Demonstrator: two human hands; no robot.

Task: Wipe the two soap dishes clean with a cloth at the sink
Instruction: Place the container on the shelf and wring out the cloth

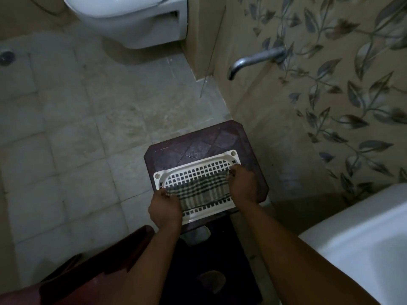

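A white plastic soap dish (198, 168) with a grid of square holes lies flat on a dark brown stool (207, 139). A checked green-and-white cloth (198, 190) is spread across the dish's near half. My left hand (164, 208) pinches the cloth's left end at the dish's near-left edge. My right hand (242, 183) grips the cloth's right end over the dish's right side. Only one dish is in view.
A white sink (363, 238) juts in at the lower right. A metal tap (253, 60) sticks out of the leaf-patterned wall above the stool. A white toilet (132, 18) hangs at the top. A floor drain (7, 57) sits far left on the tiled floor.
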